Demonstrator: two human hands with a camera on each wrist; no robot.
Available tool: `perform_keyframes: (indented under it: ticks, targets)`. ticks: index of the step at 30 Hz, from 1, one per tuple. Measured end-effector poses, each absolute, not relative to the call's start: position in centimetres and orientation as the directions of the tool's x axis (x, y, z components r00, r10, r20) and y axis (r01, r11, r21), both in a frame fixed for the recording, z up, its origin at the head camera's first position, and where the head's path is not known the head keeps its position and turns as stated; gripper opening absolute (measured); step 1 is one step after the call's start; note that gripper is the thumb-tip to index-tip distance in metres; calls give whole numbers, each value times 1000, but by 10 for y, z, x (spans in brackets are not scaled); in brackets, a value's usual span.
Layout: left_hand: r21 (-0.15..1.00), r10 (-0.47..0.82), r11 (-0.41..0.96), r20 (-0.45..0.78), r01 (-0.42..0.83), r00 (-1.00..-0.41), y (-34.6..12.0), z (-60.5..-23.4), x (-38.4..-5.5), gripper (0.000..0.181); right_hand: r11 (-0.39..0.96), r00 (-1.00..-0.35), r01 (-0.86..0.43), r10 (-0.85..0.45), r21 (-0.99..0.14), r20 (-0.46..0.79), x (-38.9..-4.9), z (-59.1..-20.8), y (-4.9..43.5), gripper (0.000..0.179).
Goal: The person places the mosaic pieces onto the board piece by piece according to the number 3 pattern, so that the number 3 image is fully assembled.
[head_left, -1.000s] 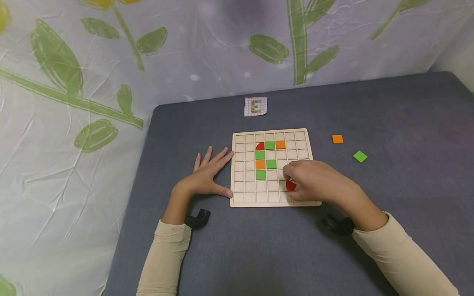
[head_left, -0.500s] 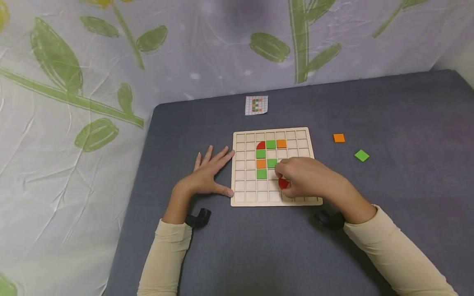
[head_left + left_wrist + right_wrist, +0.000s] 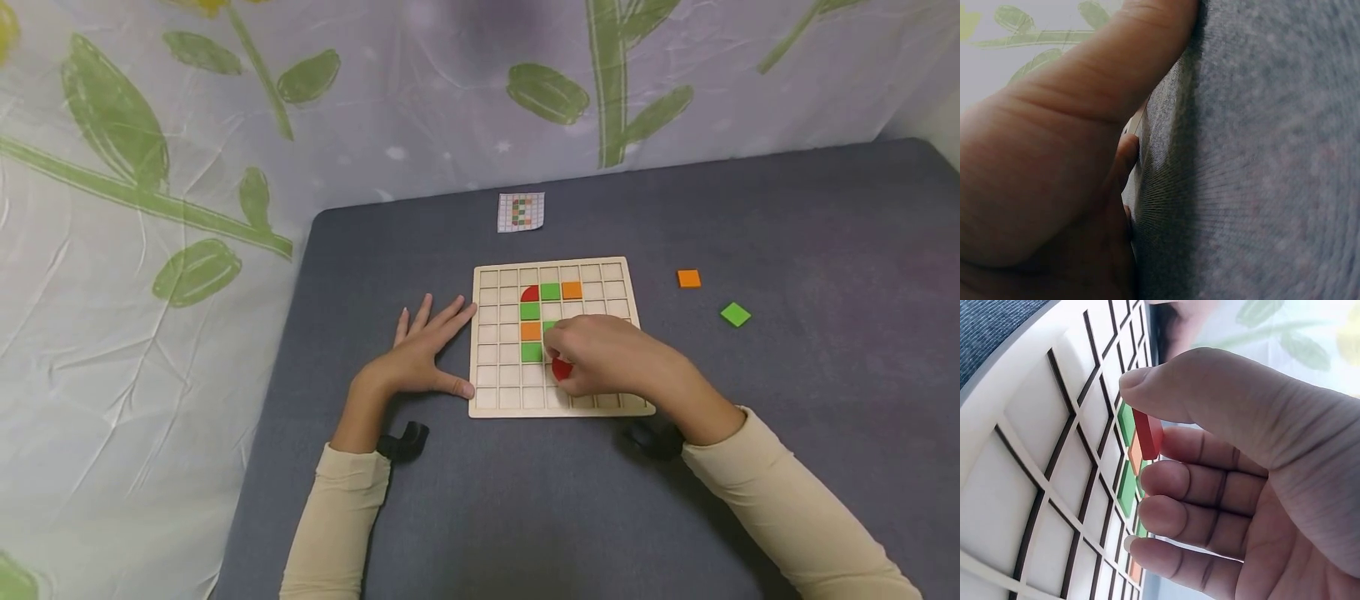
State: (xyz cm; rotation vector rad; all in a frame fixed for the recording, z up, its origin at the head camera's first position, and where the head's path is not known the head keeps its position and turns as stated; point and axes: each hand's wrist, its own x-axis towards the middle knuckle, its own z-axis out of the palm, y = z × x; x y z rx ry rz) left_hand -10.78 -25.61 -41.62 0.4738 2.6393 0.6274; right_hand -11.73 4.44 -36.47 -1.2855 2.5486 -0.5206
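Observation:
Between thumb and fingers my right hand point(image 3: 611, 354) pinches a red rounded tile point(image 3: 561, 369) close over a wooden grid board point(image 3: 486, 375). In the right wrist view the red tile point(image 3: 1147, 434) stands tilted by the thumb tip, near the board's cells. My left hand point(image 3: 416, 354) lies spread on the table, with thumb and fingertip at the board's left edge. In the grid sit a red quarter-round tile point(image 3: 531, 293), green tiles point(image 3: 529, 311) and orange tiles point(image 3: 530, 332). Another green tile point(image 3: 549, 326) is partly hidden by my right hand.
Behind the board lies a small paper card point(image 3: 521, 212) with a printed coloured grid pattern. To the right, a loose orange tile point(image 3: 688, 278) and a loose green tile point(image 3: 736, 314) lie on the dark grey table point(image 3: 480, 517). A leaf-patterned curtain point(image 3: 420, 92) borders the table.
My right hand has moved left across the board with the red tile, toward the column of coloured tiles. The left hand has stayed in place.

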Motion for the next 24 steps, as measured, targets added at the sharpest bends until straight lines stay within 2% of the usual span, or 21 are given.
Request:
perform_keyframes:
  ticks: [24]
  targets:
    - [501, 414, 833, -282, 235, -866, -257, -416, -109, 125, 538, -556, -728, -826, -424, -93, -124, -370, 23, 18]
